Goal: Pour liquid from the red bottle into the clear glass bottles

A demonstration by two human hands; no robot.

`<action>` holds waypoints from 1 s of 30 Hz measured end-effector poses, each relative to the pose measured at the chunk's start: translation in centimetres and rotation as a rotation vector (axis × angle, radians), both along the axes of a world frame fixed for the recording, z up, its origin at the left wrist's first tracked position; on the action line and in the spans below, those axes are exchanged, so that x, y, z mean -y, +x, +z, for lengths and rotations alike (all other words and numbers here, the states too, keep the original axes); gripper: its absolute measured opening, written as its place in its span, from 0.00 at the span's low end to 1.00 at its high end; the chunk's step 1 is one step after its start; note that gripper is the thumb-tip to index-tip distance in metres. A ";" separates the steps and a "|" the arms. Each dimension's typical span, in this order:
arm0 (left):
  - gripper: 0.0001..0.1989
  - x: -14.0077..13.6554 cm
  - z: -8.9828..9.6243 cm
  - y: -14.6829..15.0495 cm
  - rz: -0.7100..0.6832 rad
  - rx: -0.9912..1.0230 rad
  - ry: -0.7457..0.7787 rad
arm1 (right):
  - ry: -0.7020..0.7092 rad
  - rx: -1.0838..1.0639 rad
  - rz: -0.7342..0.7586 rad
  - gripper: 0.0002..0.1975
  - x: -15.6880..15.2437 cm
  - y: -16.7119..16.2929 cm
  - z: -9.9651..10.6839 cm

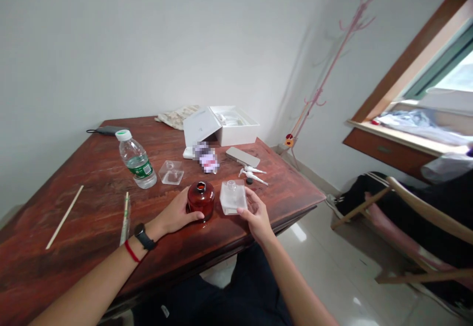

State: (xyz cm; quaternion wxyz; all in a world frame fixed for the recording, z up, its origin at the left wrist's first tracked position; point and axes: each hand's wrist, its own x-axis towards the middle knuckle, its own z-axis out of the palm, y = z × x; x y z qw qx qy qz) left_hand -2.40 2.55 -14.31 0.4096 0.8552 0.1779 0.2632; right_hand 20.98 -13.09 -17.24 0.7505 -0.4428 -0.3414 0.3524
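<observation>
A narrow gap separates amber bottle (201,201) from frosted bottle (232,198); white pumps (252,169) and grey case (242,157) obstruct behind the latter.

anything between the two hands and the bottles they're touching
Nothing visible: the left hand touches the red bottle directly, and the right hand touches the square bottle directly.
</observation>
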 end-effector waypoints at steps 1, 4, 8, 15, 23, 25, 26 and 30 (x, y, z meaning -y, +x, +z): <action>0.50 0.0 -0.1 0.0 -0.003 0.010 -0.003 | -0.003 0.003 0.002 0.34 0.0 0.2 -0.1; 0.52 0.1 -0.3 0.0 -0.003 0.042 -0.008 | -0.014 0.003 0.006 0.34 -0.1 0.8 -0.7; 0.55 0.3 -0.3 0.0 0.002 0.080 -0.004 | -0.034 0.005 0.034 0.34 -0.1 1.7 -0.9; 0.56 0.8 0.3 -0.1 0.008 0.130 0.023 | -0.073 0.047 0.093 0.38 1.0 3.2 1.2; 0.54 0.9 -0.3 -0.2 0.070 0.158 0.061 | -0.222 0.302 0.324 0.46 0.5 5.2 5.8; 0.51 0.8 -0.4 -0.2 0.078 0.190 0.078 | -0.248 0.359 0.351 0.47 0.2 5.7 6.1; 0.50 0.7 -0.4 -0.2 0.079 0.209 0.089 | -0.259 0.379 0.355 0.47 0.1 5.9 6.1; 0.46 0.6 -0.1 -0.3 0.102 0.226 0.129 | -0.281 0.465 0.359 0.49 -0.5 6.7 6.0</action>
